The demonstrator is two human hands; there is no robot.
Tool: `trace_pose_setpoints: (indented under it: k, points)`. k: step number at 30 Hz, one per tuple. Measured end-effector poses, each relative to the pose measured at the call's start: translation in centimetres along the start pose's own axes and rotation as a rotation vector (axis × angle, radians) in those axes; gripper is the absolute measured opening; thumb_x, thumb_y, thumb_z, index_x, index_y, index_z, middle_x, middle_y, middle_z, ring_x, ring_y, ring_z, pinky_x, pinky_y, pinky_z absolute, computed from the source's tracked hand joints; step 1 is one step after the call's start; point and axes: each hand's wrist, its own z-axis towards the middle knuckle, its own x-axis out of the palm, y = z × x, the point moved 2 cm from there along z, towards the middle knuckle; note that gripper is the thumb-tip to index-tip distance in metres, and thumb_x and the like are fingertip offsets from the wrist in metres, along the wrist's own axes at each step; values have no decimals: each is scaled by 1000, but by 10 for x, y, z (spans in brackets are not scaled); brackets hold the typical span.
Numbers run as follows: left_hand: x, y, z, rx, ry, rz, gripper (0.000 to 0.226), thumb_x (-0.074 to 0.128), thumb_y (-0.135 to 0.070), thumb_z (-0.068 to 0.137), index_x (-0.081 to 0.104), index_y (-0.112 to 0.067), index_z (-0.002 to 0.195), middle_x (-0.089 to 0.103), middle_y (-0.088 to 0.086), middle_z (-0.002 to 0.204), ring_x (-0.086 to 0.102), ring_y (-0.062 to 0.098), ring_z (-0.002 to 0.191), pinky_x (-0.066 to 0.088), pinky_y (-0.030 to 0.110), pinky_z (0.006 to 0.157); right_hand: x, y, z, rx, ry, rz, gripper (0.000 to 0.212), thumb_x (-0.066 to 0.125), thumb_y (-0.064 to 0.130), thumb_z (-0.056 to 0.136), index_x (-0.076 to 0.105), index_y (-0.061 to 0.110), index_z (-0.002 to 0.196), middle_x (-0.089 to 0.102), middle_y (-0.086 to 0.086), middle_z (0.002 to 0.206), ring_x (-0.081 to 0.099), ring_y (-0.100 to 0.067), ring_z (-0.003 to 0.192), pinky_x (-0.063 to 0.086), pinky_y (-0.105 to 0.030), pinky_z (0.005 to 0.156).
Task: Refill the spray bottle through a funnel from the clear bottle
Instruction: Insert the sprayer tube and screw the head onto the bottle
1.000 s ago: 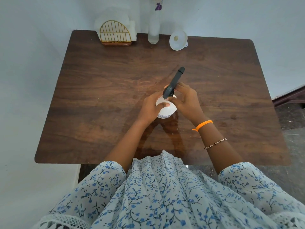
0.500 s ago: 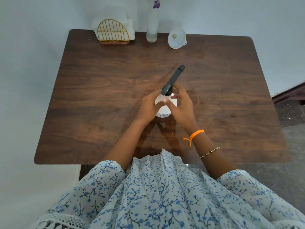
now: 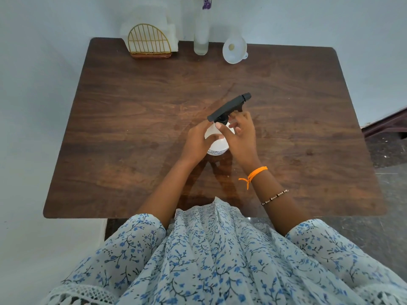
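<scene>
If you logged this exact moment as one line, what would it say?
step: unscrewing sprayer | left hand: grips spray bottle | right hand: at black spray head | funnel, clear bottle: untouched, table's far edge

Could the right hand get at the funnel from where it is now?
Probably yes. The funnel lies at the table's far edge with bare wood between it and the right hand, though that hand is now at the spray head.

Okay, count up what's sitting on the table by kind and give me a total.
Bottles: 2, the spray bottle and the clear bottle
Funnels: 1, the white funnel
Wire racks: 1, the gold rack
Total: 4
</scene>
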Motion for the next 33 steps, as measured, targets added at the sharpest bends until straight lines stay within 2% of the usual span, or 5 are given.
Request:
trace_pose_setpoints:
  k: [9,17,21,27,33]
  points:
    - [9,1,-3,-28,-166,37,34,65,-29,79,61,-14,109,66,2,104,57,15,97,48,37,83,9,5,-3,47,-69,-2,39,77,17,72,57,15,105,52,-1,102,52,-15,91,39,-6,71]
    - [-1,10,-1,-38,221,99,49,58,-24,90,41,-29,136,25,-8,150,3,18,144,0,47,117,-28,8,21,-53,497,-127,33,67,7,82,62,13,114,47,10,99,48,-9,99,41,-12,86]
    - [-1,3,-6,-38,100,138,49,58,-26,90,42,-20,136,36,4,147,17,18,142,-15,42,113,-26,1,25,-39,348,-140,42,81,23,67,68,9,104,50,-14,100,55,-19,96,48,-38,92]
    - [6,7,-5,-10,-47,222,41,65,-34,83,56,-23,121,52,-1,124,31,18,129,-8,46,115,-16,-8,10,-18,127,-145,44,74,43,59,64,11,88,62,-7,89,55,-25,77,46,-42,70]
    - [-7,8,18,-38,339,163,54,68,-25,83,46,-24,132,30,4,147,13,20,140,17,41,115,-34,-3,25,-27,428,-189,40,72,27,73,65,8,107,59,-24,108,53,-40,92,45,-45,79]
